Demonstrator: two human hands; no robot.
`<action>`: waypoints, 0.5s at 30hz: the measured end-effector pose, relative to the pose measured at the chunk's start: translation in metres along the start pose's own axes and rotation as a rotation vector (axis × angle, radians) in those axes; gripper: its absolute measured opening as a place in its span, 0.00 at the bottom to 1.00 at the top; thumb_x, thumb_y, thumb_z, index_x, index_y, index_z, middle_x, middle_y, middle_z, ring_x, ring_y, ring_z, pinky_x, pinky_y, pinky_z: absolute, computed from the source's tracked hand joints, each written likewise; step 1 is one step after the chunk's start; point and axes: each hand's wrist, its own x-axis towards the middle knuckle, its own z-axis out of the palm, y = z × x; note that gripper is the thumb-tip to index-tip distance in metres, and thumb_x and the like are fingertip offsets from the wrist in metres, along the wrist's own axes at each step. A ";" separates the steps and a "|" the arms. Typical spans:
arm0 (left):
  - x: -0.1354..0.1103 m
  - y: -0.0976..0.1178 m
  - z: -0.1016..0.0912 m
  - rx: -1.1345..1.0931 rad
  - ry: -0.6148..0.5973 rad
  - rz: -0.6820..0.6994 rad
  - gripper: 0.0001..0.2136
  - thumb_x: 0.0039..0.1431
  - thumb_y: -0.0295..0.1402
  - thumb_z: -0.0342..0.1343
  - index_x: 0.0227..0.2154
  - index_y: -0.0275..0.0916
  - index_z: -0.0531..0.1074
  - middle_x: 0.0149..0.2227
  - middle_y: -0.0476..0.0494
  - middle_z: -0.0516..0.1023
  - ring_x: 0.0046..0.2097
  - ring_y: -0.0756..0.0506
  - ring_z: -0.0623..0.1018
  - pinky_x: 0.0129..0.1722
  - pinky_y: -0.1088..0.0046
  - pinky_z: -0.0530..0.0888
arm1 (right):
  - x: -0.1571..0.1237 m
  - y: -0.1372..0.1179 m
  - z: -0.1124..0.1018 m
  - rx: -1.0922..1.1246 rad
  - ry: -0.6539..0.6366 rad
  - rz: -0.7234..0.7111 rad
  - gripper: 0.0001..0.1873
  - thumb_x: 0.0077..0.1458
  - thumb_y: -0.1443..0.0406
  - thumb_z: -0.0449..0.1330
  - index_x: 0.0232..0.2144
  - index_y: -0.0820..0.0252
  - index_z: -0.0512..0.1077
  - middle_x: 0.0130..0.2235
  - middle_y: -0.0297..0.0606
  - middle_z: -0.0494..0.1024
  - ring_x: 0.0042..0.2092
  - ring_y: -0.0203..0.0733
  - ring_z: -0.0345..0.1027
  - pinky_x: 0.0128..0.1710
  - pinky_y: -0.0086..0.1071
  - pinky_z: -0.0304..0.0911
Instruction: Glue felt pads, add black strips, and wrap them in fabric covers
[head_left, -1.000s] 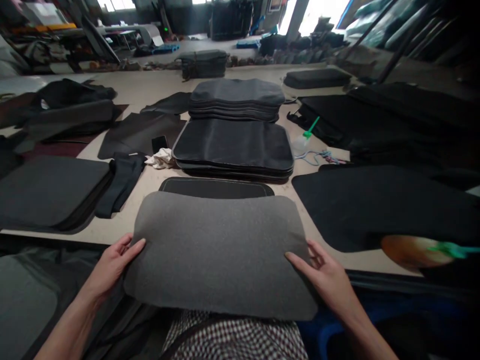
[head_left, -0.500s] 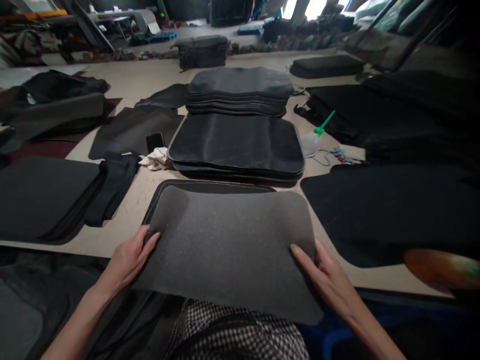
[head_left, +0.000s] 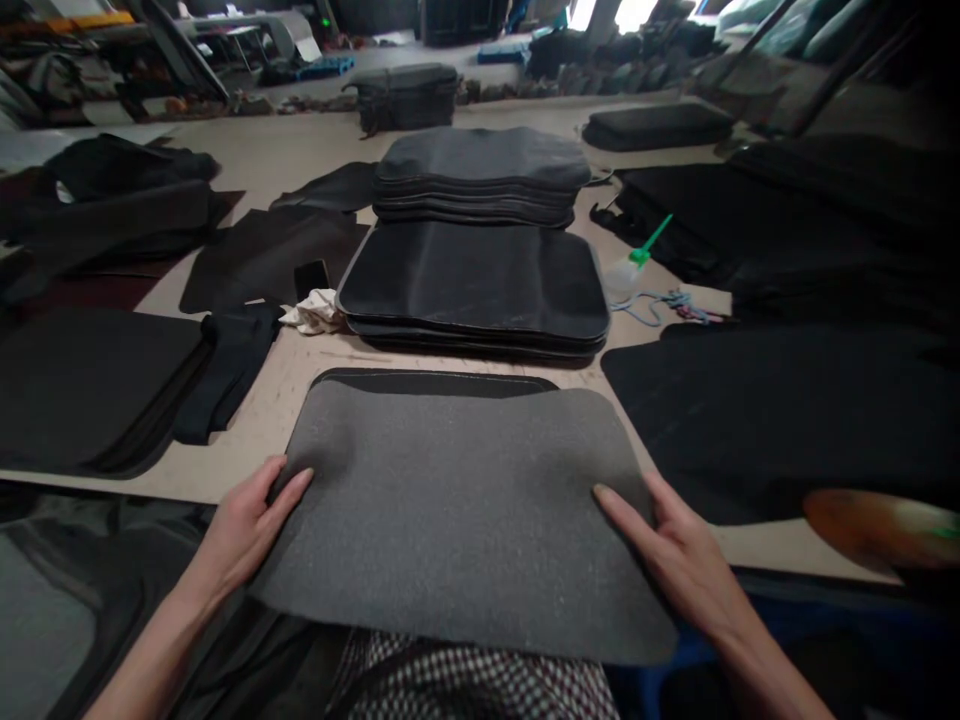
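A grey felt pad (head_left: 457, 510) with rounded corners lies across the table's near edge, over a black edged panel (head_left: 435, 382) whose far strip shows beyond it. My left hand (head_left: 251, 525) grips the pad's left edge, thumb on top. My right hand (head_left: 679, 560) holds the right edge, fingers stretched over the surface. The pad's near part hangs over my checked apron (head_left: 480, 680).
Two stacks of black padded panels (head_left: 476, 285) (head_left: 480, 175) stand just beyond. Black fabric sheets (head_left: 780, 410) cover the right side, dark pads (head_left: 82, 385) the left. A phone (head_left: 311, 278), a white rag (head_left: 315, 312), a green-capped bottle (head_left: 630, 268) and blue cord (head_left: 660, 305) lie between.
The grey pad has been slid forward and laid flatter over the black panel. Both hands stayed on its side edges.
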 end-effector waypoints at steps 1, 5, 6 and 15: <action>0.001 0.000 -0.002 -0.033 0.018 -0.022 0.21 0.64 0.56 0.52 0.39 0.41 0.72 0.34 0.49 0.78 0.35 0.45 0.77 0.34 0.74 0.71 | 0.001 0.000 0.000 0.060 -0.023 0.059 0.25 0.57 0.47 0.64 0.49 0.56 0.76 0.42 0.39 0.83 0.39 0.49 0.79 0.32 0.34 0.75; 0.009 -0.003 -0.008 -0.160 0.056 -0.098 0.25 0.59 0.57 0.57 0.44 0.38 0.76 0.41 0.45 0.81 0.43 0.41 0.79 0.40 0.72 0.75 | 0.006 0.003 0.004 0.182 0.011 0.120 0.29 0.53 0.47 0.68 0.52 0.56 0.74 0.48 0.40 0.82 0.46 0.51 0.78 0.40 0.34 0.76; 0.011 -0.005 -0.008 -0.183 0.070 -0.110 0.26 0.58 0.57 0.58 0.45 0.38 0.76 0.42 0.44 0.82 0.44 0.41 0.80 0.41 0.71 0.75 | 0.007 0.003 0.006 0.191 0.021 0.121 0.29 0.52 0.48 0.69 0.51 0.56 0.75 0.47 0.40 0.82 0.46 0.50 0.78 0.40 0.34 0.76; -0.005 -0.015 -0.012 -0.269 0.211 -0.375 0.26 0.51 0.56 0.65 0.48 0.45 0.79 0.47 0.49 0.84 0.47 0.40 0.82 0.48 0.70 0.79 | -0.010 -0.001 0.011 0.291 0.179 0.220 0.24 0.47 0.49 0.72 0.41 0.53 0.76 0.38 0.36 0.83 0.36 0.46 0.78 0.30 0.29 0.75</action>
